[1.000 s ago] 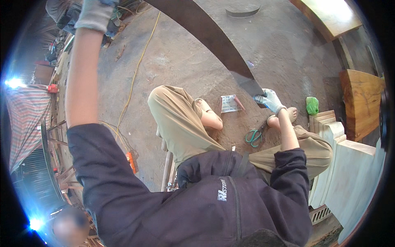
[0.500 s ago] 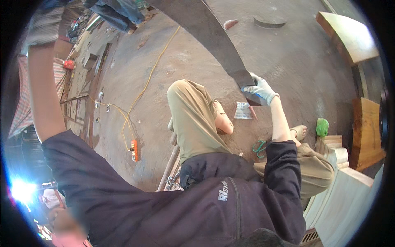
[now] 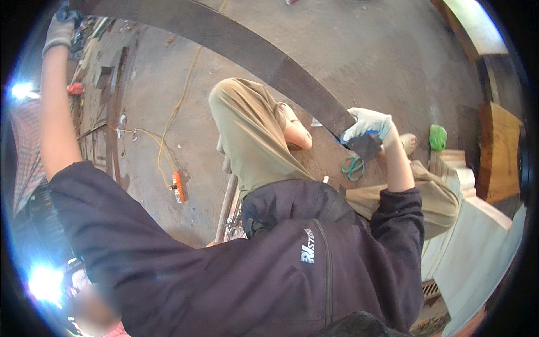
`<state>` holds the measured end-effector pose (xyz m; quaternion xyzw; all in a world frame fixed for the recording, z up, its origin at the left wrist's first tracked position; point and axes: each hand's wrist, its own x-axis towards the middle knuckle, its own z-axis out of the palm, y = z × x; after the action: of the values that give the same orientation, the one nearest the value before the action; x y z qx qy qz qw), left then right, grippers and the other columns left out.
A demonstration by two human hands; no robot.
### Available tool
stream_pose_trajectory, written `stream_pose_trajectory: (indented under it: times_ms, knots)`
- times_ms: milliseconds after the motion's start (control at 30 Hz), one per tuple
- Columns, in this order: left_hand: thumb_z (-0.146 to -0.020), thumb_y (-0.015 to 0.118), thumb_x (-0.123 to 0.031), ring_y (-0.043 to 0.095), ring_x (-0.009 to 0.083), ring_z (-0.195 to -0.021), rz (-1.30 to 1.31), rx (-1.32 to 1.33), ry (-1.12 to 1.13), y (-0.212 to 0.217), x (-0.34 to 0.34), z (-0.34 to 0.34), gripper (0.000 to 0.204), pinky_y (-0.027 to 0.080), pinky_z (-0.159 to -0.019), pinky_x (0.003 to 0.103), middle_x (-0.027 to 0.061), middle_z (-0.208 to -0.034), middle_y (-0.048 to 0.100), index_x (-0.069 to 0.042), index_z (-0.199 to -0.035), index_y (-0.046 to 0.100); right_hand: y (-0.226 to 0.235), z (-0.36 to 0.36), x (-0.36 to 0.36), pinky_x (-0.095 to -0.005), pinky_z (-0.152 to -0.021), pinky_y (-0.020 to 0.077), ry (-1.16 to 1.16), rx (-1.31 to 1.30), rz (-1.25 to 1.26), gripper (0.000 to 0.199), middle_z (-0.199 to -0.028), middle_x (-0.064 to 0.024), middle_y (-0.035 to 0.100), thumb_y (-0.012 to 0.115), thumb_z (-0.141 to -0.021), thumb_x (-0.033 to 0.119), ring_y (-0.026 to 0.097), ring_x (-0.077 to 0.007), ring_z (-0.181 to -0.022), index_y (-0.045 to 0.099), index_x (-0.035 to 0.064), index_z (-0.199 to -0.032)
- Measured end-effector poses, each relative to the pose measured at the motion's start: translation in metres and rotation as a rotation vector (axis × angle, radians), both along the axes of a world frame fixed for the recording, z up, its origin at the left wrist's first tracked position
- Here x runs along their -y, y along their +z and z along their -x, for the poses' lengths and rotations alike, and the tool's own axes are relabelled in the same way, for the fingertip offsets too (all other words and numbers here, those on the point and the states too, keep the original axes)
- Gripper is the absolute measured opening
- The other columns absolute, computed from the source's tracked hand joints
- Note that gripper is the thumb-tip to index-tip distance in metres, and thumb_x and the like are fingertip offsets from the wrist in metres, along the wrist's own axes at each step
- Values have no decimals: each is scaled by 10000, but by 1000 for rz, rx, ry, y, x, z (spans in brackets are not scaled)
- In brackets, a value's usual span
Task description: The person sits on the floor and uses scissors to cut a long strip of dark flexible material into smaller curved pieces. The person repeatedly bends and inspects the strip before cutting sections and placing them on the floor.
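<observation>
A long, flat dark strip (image 3: 252,59) stretches across the upper part of the view in front of my knees, its far end running out at the top left. My right hand (image 3: 368,124), in a white glove with blue on the palm side, is closed round the strip near its right end. At the upper left my left hand (image 3: 60,29), also gloved, has its fingers bent at the strip's other end. That end is partly cut off by the picture's rim. Green-handled scissors (image 3: 353,168) lie on the floor below the right end.
On the floor at left, an orange power strip (image 3: 178,188) trails a yellow cord (image 3: 182,98). A green bag (image 3: 438,137) sits by pale stacked boards (image 3: 471,219) at right, near a brown wooden block (image 3: 499,154). A person (image 3: 98,309) is at lower left.
The strip has swung down and closer to my knees, its left part now reaching my left hand. My right hand has moved slightly right and down. The view has shifted.
</observation>
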<state>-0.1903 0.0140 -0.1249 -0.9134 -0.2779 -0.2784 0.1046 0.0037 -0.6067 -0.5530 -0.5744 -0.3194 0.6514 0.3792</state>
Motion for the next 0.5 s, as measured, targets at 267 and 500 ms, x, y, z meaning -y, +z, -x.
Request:
stream_pose_trajectory:
  times_ms: [267,500]
  knots:
    - [-825,545,-260,579,223,-669,142,-256,202,-87,-113,10,304,445,-681,352,100,-722,618,-37,-1016,622,16,-56,55,-304,-675,507,-45,540,198,488,-851,-61,691,805,-667,236,628,-118,-751,644,-10,-1057]
    - [-834,518,-264,629,314,-745,-165,-238,276,-121,-150,20,393,460,-688,400,194,-810,649,-68,-1163,608,35,-61,61,-367,-708,487,-219,921,58,557,-833,-159,663,814,-662,377,616,-192,-728,620,17,-1041]
